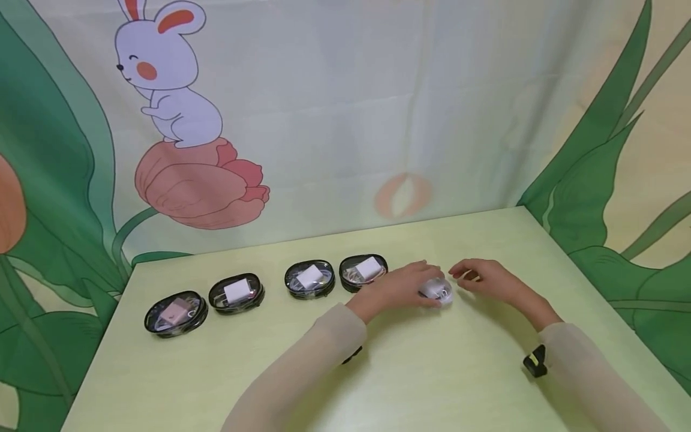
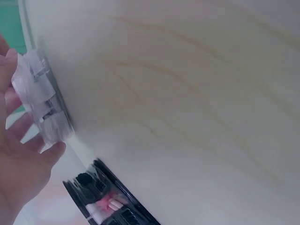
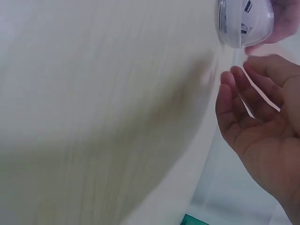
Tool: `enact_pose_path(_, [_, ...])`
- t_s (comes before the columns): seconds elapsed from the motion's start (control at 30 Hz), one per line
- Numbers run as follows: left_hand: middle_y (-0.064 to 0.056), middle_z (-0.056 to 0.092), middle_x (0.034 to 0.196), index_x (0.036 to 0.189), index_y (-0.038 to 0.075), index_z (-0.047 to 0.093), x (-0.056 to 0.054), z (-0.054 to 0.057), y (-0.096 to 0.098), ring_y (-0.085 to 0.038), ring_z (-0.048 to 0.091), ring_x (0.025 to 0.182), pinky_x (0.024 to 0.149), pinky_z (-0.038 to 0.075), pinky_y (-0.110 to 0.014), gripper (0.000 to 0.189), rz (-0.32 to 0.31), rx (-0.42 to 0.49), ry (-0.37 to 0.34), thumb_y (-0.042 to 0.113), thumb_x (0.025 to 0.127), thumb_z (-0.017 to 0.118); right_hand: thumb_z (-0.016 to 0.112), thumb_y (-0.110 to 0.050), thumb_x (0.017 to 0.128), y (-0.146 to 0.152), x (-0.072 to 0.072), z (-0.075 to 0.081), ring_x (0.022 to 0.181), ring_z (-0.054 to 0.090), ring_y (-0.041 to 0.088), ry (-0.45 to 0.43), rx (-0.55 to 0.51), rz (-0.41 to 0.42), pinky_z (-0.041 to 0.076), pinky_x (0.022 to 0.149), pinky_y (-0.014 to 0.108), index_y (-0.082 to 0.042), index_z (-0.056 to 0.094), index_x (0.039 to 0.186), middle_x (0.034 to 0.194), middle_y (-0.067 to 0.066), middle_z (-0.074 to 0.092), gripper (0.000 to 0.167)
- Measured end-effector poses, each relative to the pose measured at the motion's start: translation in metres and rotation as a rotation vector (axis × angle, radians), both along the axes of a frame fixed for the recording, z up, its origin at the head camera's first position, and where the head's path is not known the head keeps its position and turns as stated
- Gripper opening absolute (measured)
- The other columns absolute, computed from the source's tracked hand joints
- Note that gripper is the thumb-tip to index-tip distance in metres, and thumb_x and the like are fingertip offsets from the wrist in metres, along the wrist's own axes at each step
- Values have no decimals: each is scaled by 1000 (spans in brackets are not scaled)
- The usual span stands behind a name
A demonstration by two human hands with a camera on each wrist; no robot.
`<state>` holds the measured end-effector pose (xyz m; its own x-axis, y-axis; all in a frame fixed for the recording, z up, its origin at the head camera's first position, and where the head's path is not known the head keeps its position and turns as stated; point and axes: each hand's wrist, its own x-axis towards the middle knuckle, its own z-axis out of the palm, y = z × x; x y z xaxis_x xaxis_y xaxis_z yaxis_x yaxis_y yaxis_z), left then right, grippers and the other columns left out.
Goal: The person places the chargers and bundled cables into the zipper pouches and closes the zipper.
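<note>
My left hand (image 1: 398, 287) holds a small clear plastic case (image 1: 439, 291) at the right part of the table, thumb on the near side and fingers over the far side. In the left wrist view, whitish pieces show through the wall of the clear case (image 2: 43, 96), its flat side against the tabletop. My right hand (image 1: 488, 281) hovers just right of the case, holding nothing. Its fingers (image 3: 226, 101) are loosely bent in the right wrist view, a small gap away from the clear case (image 3: 255, 23).
Several black-rimmed oval pouches with clear lids stand in a row to the left. One pouch (image 1: 364, 272) sits right beside my left wrist; the leftmost pouch (image 1: 176, 314) shows a pink block inside. A printed curtain (image 1: 335, 120) borders the table's (image 1: 259, 366) back edge.
</note>
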<state>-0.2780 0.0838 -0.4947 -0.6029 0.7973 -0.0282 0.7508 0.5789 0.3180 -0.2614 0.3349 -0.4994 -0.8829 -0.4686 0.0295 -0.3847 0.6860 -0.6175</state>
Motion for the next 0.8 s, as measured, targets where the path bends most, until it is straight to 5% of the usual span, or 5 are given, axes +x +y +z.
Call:
enact_pose_path(0.27, [-5,42,159,156,16,42,8,-7,17,-23,38,147,123,24,-34,64,5,-224,279,56,105,42,64,-3,98,0,14,7,102,67,29,-66,34,21,56,88,44,4,64,125,116,17,68,28])
enact_pose_path(0.47, [-2,27,167,163,22,27,16,0,17,-28,29,150,119,32,-42,65,109,-256,183,55,107,34,67,-5,96,-1,18,6,94,65,22,-56,62,3,56,80,36,2,65,115,102,8,70,20])
enact_pose_path(0.53, [-1,22,168,163,23,24,15,3,14,-27,25,152,120,30,-44,65,69,-226,174,52,106,41,68,-6,95,0,19,6,91,64,20,-51,57,-2,55,77,32,0,65,109,98,7,69,15])
enact_pose_path(0.7, [1,22,168,162,22,26,10,5,8,-22,20,154,124,20,-40,62,-153,-191,201,38,107,50,69,-8,95,-2,26,4,81,60,13,-96,50,-6,50,69,26,-4,65,100,91,1,68,8])
enact_pose_path(0.8, [0,28,166,161,21,29,9,5,7,-20,30,151,122,26,-34,59,-161,-214,237,36,108,50,71,-11,94,-8,31,5,75,57,11,-122,63,-16,48,66,26,-6,67,97,87,-2,68,7])
